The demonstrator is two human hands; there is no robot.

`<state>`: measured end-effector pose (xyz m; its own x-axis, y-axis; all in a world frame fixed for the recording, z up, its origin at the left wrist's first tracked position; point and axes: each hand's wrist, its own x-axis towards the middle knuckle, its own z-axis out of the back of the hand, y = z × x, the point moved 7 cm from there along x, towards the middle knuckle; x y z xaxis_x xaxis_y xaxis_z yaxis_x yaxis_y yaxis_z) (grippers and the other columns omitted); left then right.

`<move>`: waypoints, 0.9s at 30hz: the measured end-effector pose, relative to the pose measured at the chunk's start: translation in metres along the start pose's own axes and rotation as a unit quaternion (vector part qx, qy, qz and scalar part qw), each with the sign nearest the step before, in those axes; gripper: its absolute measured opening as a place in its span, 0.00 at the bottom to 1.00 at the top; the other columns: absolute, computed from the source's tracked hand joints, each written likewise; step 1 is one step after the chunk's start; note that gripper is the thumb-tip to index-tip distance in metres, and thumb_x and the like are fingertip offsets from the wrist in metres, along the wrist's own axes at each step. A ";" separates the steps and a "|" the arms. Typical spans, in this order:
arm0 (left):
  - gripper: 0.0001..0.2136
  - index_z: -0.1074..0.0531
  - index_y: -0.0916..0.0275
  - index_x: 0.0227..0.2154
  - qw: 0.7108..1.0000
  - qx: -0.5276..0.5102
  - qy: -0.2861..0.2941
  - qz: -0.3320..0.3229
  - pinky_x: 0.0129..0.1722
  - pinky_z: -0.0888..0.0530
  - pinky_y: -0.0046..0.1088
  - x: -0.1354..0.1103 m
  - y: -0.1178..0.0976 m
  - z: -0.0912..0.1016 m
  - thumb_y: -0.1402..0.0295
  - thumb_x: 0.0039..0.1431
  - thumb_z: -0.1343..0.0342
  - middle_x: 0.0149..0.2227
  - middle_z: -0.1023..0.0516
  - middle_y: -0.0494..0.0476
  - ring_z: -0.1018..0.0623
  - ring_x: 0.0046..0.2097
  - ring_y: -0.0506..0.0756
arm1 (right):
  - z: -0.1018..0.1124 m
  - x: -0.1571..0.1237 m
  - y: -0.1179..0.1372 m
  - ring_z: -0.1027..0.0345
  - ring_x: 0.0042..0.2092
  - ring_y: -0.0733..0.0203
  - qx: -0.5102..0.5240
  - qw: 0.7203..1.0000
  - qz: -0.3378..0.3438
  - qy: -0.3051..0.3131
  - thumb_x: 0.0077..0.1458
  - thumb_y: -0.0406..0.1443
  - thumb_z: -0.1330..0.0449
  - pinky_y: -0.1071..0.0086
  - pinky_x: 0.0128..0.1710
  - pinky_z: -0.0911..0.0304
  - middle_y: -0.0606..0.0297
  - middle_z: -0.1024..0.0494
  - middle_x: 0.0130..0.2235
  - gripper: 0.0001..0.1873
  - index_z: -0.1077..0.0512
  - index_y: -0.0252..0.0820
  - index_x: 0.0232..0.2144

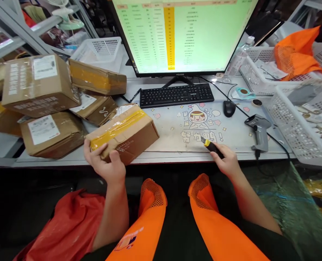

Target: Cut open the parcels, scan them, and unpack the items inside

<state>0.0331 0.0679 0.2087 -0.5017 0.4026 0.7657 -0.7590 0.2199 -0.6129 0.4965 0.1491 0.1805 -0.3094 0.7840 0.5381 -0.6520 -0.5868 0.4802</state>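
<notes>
My left hand (108, 161) grips the near left end of a brown cardboard box (139, 143), thumb on its side and fingers along the top edge. Yellow tape runs along the top of this box, which is tilted at the desk's front edge. In my right hand (226, 159) is a black and yellow utility knife (214, 148), its tip pointing up and left over the desk mat (172, 132). Hand and box are well apart from the knife. Whether the blade is fully out is too small to tell.
Several taped cartons (38, 85) are piled at left. A monitor (180, 40) stands behind a keyboard (177, 95) and mouse (228, 108). A barcode scanner (259, 132) lies right, its cable trailing. White baskets (294, 127) line the right side; a bottle (238, 59) stands near them.
</notes>
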 end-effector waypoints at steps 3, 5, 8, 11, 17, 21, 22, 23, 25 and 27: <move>0.14 0.28 0.59 0.38 1.000 -0.020 -0.003 -0.009 0.60 0.24 0.55 0.030 0.020 -0.029 0.53 0.69 0.48 0.59 0.23 0.73 0.22 0.61 0.68 | -0.015 0.019 0.039 0.20 0.49 0.50 0.047 0.996 0.069 0.042 0.70 0.41 0.40 0.57 0.48 0.22 0.51 0.17 0.49 0.21 0.27 0.39 0.61; 0.18 0.30 0.59 0.39 0.997 -0.048 0.054 -0.023 0.57 0.21 0.52 0.052 0.033 -0.054 0.52 0.71 0.57 0.54 0.19 0.68 0.18 0.56 0.64 | -0.022 0.031 0.066 0.20 0.47 0.50 0.057 0.988 0.130 0.068 0.71 0.43 0.40 0.58 0.46 0.23 0.51 0.17 0.48 0.22 0.27 0.39 0.61; 0.23 0.27 0.62 0.45 0.995 -0.020 0.065 -0.069 0.66 0.28 0.52 0.059 0.025 -0.066 0.52 0.75 0.62 0.57 0.21 0.66 0.23 0.63 0.64 | -0.033 0.046 0.098 0.21 0.45 0.51 0.039 0.972 0.213 0.092 0.72 0.45 0.41 0.58 0.44 0.24 0.50 0.18 0.46 0.22 0.26 0.37 0.60; 0.25 0.25 0.60 0.49 0.981 0.014 0.083 -0.176 0.70 0.36 0.58 0.027 -0.024 -0.063 0.46 0.72 0.58 0.60 0.23 0.68 0.31 0.70 0.68 | -0.043 0.059 0.111 0.23 0.43 0.52 0.017 0.963 0.247 0.105 0.72 0.46 0.42 0.59 0.43 0.25 0.50 0.18 0.45 0.23 0.25 0.36 0.59; 0.28 0.28 0.58 0.53 0.957 0.077 0.140 -0.242 0.70 0.42 0.67 -0.027 -0.083 -0.075 0.51 0.52 0.33 0.53 0.20 0.66 0.23 0.60 0.71 | -0.055 0.083 0.112 0.25 0.42 0.53 -0.017 0.951 0.285 0.118 0.73 0.47 0.43 0.59 0.43 0.28 0.52 0.19 0.44 0.24 0.24 0.35 0.58; 0.23 0.28 0.57 0.49 0.958 0.045 0.091 -0.266 0.70 0.41 0.67 -0.025 -0.086 -0.080 0.58 0.52 0.33 0.48 0.20 0.63 0.20 0.55 0.69 | -0.066 0.102 0.104 0.26 0.43 0.53 -0.012 0.938 0.325 0.120 0.73 0.48 0.43 0.60 0.44 0.30 0.51 0.19 0.45 0.25 0.24 0.36 0.59; 0.22 0.28 0.57 0.48 0.959 0.043 0.090 -0.264 0.70 0.42 0.68 -0.025 -0.086 -0.081 0.59 0.52 0.33 0.47 0.20 0.62 0.19 0.54 0.69 | -0.069 0.110 0.096 0.26 0.44 0.52 -0.011 0.937 0.323 0.131 0.72 0.49 0.43 0.59 0.45 0.30 0.51 0.19 0.45 0.25 0.24 0.37 0.59; 0.21 0.28 0.57 0.48 0.960 0.040 0.090 -0.260 0.70 0.43 0.68 -0.026 -0.086 -0.081 0.60 0.52 0.33 0.47 0.20 0.61 0.19 0.54 0.69 | -0.072 0.118 0.084 0.26 0.45 0.51 -0.010 0.940 0.310 0.143 0.72 0.50 0.44 0.58 0.47 0.30 0.51 0.19 0.46 0.26 0.24 0.38 0.60; 0.21 0.27 0.57 0.48 0.963 0.027 0.087 -0.254 0.71 0.45 0.68 -0.027 -0.088 -0.076 0.61 0.51 0.32 0.47 0.20 0.61 0.20 0.54 0.69 | -0.066 0.141 0.047 0.25 0.46 0.49 -0.019 0.964 0.230 0.134 0.71 0.50 0.45 0.55 0.49 0.29 0.50 0.19 0.46 0.26 0.24 0.39 0.59; 0.23 0.27 0.57 0.51 0.960 0.011 0.111 -0.256 0.71 0.46 0.67 -0.022 -0.088 -0.069 0.59 0.53 0.31 0.49 0.20 0.62 0.21 0.56 0.69 | -0.041 0.160 0.000 0.24 0.48 0.46 -0.044 0.992 0.102 0.066 0.71 0.48 0.46 0.52 0.51 0.29 0.49 0.18 0.47 0.26 0.24 0.37 0.59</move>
<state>0.1394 0.1013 0.2326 0.0386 0.4262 0.9038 -0.8922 0.4220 -0.1609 0.4189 0.2829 0.2379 -0.5253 0.6732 0.5205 -0.6218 -0.7212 0.3053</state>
